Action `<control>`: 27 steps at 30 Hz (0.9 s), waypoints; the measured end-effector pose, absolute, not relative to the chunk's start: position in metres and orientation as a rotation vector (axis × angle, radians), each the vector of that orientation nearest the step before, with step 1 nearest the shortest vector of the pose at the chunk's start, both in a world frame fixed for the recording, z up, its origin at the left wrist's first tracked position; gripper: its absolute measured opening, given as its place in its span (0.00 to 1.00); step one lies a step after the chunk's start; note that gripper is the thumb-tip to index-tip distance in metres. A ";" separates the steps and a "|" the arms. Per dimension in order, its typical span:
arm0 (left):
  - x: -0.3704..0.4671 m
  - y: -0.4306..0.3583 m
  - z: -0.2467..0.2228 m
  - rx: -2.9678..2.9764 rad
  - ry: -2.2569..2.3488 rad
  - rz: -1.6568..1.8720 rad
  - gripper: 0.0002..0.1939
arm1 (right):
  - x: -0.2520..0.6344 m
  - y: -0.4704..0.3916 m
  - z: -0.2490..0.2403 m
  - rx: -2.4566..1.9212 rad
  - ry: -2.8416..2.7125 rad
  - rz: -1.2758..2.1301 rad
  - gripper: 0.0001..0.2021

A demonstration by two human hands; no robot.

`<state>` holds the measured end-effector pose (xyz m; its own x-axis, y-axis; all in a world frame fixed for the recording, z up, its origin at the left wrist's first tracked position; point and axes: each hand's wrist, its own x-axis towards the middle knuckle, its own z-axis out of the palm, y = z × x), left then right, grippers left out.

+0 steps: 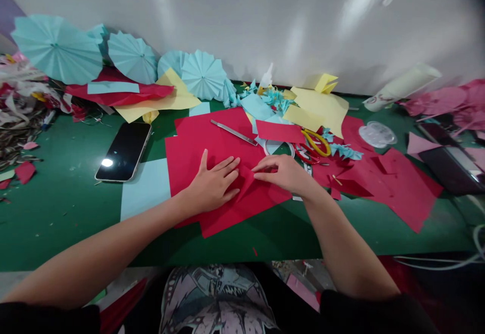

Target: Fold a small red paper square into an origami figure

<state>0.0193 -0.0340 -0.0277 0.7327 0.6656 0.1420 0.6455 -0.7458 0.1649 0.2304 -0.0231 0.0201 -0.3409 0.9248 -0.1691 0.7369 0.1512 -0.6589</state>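
My left hand (214,182) lies flat with its fingers spread on red paper (220,223) at the middle of the table. Thumb and fingers of my right hand (282,172) pinch the edge of a small piece of red paper (246,182), which rests on the larger sheets between my two hands. Part of that piece is hidden under my left fingertips. Just beyond my hands, a slim metal craft knife (234,133) lies across the red sheets. Scissors with yellow handles (317,143) and a red-handled pair (306,154) sit to the right of my right hand.
A black phone (124,152) lies on the green table (68,218) at left. Pleated light-blue paper rosettes (202,75) lean along the wall. Yellow paper (322,106), a glue bottle (266,79), blue scraps, a clear round lid (378,134) and red offcuts (411,187) spread across the back and right.
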 end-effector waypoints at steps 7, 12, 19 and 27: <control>0.015 -0.036 -0.021 2.853 0.995 0.248 0.18 | 0.228 -0.024 0.018 -1.425 -2.323 0.867 0.08; 0.015 -0.040 -0.026 2.922 1.002 0.277 0.18 | 0.224 -0.020 0.008 -1.357 -2.273 0.858 0.04; 0.016 -0.046 -0.029 2.966 1.052 0.329 0.16 | 0.220 -0.017 -0.005 -1.155 -2.218 0.934 0.06; 0.013 -0.050 -0.025 2.958 1.009 0.261 0.13 | 0.211 -0.013 -0.012 -1.014 -2.151 1.001 0.04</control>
